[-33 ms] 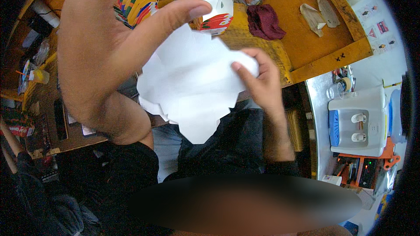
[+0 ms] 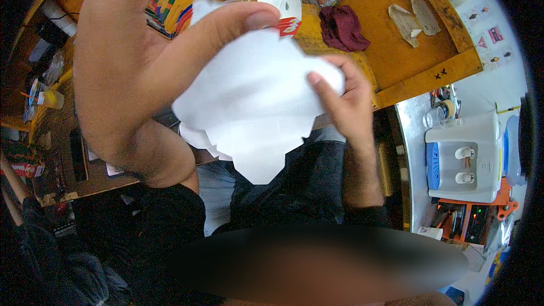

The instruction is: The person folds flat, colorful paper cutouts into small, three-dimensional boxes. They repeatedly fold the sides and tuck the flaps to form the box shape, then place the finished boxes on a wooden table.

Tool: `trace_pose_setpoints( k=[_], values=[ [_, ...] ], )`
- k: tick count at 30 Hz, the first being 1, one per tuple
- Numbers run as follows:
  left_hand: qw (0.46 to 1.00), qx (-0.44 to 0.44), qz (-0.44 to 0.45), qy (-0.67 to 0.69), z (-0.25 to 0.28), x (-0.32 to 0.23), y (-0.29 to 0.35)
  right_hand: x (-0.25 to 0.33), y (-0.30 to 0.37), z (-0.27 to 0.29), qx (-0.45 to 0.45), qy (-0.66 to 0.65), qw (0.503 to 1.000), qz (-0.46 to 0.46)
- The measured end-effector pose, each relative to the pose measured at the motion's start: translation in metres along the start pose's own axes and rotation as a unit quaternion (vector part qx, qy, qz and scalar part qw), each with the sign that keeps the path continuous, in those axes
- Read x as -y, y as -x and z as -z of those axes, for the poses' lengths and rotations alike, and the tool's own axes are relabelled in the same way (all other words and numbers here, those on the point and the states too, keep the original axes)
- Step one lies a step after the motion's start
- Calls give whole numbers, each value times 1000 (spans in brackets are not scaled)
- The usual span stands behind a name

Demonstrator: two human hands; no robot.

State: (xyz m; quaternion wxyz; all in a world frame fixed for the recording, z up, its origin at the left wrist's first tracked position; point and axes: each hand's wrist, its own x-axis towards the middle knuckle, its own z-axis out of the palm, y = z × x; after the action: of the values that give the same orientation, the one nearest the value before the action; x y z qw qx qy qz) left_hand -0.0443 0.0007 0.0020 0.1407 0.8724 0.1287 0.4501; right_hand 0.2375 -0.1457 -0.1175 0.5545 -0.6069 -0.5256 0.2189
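Observation:
An unfolded food carton blank (image 2: 249, 90), its plain white side facing me, hangs over my lap and the table edge. My right hand (image 2: 352, 99) is closed on its right flap, thumb on top and fingers behind. My left hand (image 2: 130, 62) is raised very close in the foreground, its thumb stretched out across the far part of the blank. The other left fingers run out of view at the top, and nothing shows in that hand. Under the blank's left side lie more white blanks (image 2: 195, 137). Beyond it stands an open, partly assembled carton (image 2: 290, 25), partly covered.
Brightly patterned cartons (image 2: 173, 3) are stacked at the back left. A maroon cloth (image 2: 343, 28) and brown torn paper (image 2: 402, 22) lie on the wooden table (image 2: 436, 73). A water dispenser (image 2: 464, 161) is at right. Another person's arm (image 2: 14, 184) shows far left.
My right hand and the carton blank have shifted slightly up and to the right. The blank's far side has risen and covers more of the carton behind. My left hand has barely moved.

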Motion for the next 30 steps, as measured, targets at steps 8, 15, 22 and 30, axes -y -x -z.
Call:
trace_pose_setpoints(
  k=[8, 15, 22, 30],
  values=[
    [989, 43, 21, 137, -32, -35, 0, 84, -55, 11, -231, 48, 874, 426],
    [967, -166, 135, 142, -21, -18, -2, 91, -93, -4, -235, 40, 820, 520],
    [918, -348, 190, 28, 9, 5, 4, 99, -127, -26, -84, 107, 853, 505],
    [920, -273, 89, 267, -41, -32, 7, 75, -130, -47, -39, 89, 831, 548]
  ],
)
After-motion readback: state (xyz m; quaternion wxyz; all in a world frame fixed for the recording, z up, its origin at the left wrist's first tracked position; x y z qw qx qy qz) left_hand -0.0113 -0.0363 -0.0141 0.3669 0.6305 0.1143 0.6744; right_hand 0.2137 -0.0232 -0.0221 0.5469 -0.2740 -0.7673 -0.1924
